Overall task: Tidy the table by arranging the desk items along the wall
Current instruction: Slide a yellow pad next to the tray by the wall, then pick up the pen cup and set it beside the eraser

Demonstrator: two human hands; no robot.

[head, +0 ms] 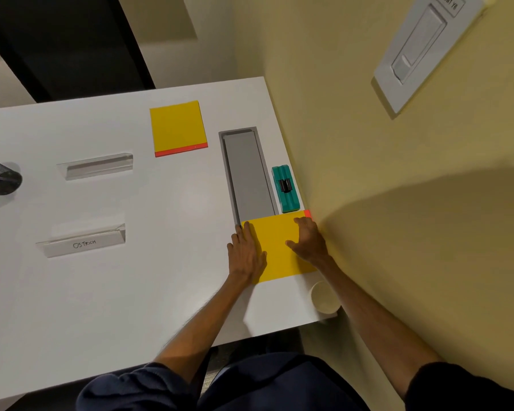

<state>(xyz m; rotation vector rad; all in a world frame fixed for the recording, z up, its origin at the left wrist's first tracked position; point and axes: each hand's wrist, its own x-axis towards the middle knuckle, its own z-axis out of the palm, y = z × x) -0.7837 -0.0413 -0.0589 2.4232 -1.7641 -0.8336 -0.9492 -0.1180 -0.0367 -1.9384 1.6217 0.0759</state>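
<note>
A yellow sticky-note pad (276, 247) with a red edge lies against the yellowish wall (398, 232) at the table's right side. My left hand (245, 253) presses flat on the pad's left edge with straight fingers. My right hand (307, 240) rests on the pad's right part, next to the wall. Beyond the pad, a teal whiteboard eraser (285, 188) sits along the wall. A second yellow pad (177, 127) lies further left. Two clear name holders (97, 166) (82, 241) and a mesh pen cup (0, 178) lie on the left part of the table.
A grey recessed cable tray (247, 173) is set into the white table (131, 292), its near end under the pad. A white paper cup (325, 296) stands at the table's near right corner. A switch plate (422, 48) is on the wall.
</note>
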